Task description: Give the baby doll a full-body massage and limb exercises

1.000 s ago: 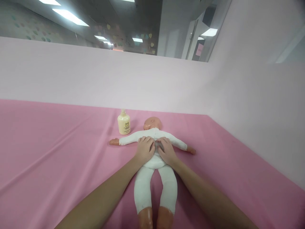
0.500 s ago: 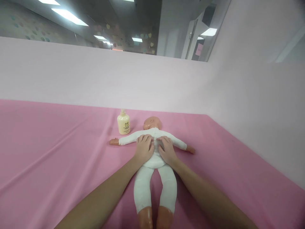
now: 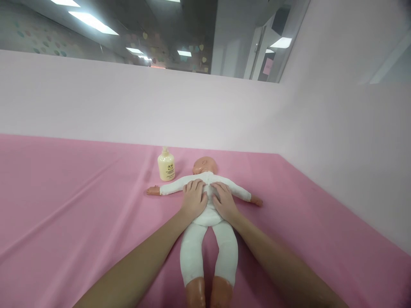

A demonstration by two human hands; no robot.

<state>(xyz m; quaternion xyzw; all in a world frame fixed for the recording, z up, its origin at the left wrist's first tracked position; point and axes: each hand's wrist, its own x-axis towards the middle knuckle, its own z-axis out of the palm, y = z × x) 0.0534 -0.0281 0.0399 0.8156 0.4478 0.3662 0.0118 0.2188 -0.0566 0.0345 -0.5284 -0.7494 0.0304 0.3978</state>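
A baby doll [image 3: 209, 239] in a white bodysuit lies on its back on the pink cloth, arms spread, head away from me. My left hand [image 3: 193, 199] rests flat on the left side of its chest, fingers pointing toward the head. My right hand [image 3: 224, 200] lies the same way on the right side of the chest. Both palms press on the doll's torso and neither hand grips anything. The thumbs nearly meet over the middle of the torso.
A cream-coloured lotion bottle [image 3: 166, 164] stands upright just left of the doll's head. The pink cloth [image 3: 70, 205] covers the whole surface. Pale pink partition walls [image 3: 337, 141] close off the back and the right side.
Both hands have slid slightly up the doll's chest toward the shoulders. The dark gap seen between the thumbs a second ago is gone.
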